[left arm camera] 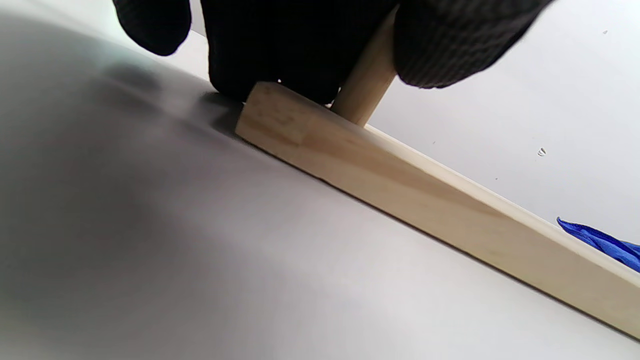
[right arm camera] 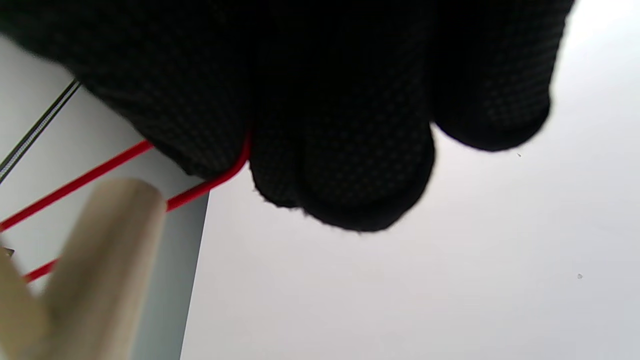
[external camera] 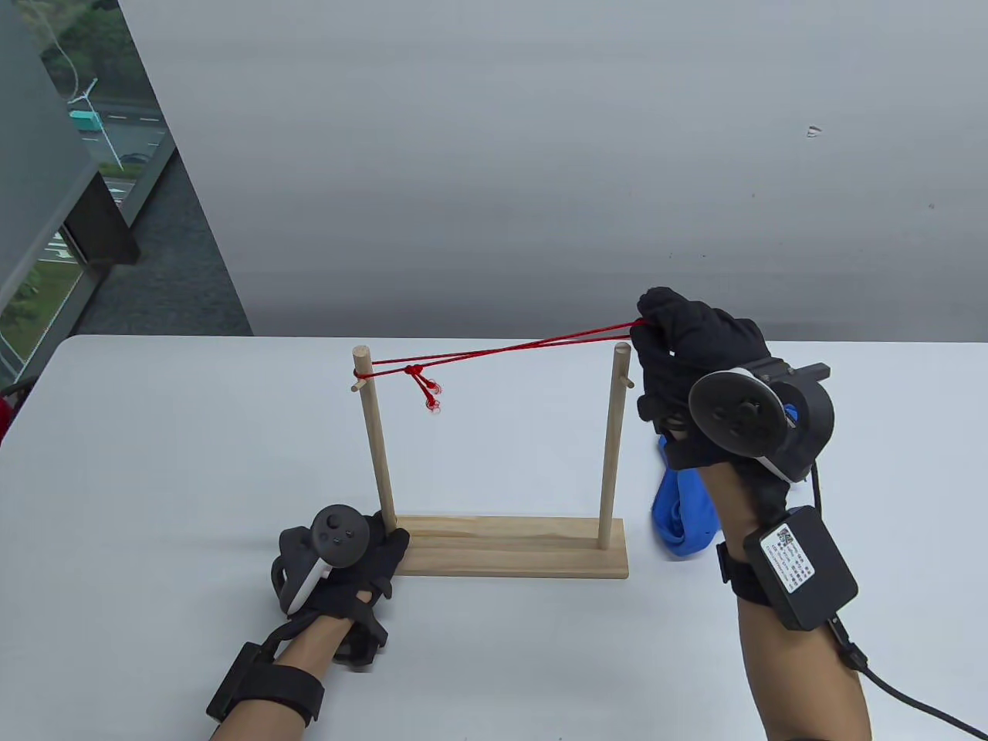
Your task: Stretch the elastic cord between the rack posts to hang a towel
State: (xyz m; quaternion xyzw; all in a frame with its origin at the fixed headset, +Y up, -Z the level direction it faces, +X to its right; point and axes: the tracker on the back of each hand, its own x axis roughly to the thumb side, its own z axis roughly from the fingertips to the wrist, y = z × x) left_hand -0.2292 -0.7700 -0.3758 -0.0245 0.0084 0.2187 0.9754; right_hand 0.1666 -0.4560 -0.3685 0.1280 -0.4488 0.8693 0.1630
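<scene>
A wooden rack stands on the white table, with a flat base (external camera: 502, 548) and two upright posts. A red elastic cord (external camera: 509, 350) is looped on the left post (external camera: 374, 440) above its peg, with a knot and loose ends hanging near it. My right hand (external camera: 656, 340) pinches the cord's far end, pulled taut above and just right of the right post (external camera: 614, 448). The cord (right arm camera: 200, 189) runs from my fingertips (right arm camera: 345, 190) over the post top (right arm camera: 107, 240) in the right wrist view. My left hand (external camera: 370, 552) presses on the base's left end at the left post (left arm camera: 367, 85).
A blue towel (external camera: 683, 509) lies crumpled on the table right of the rack, under my right forearm; its edge shows in the left wrist view (left arm camera: 605, 242). A grey wall stands behind the table, with a window at far left.
</scene>
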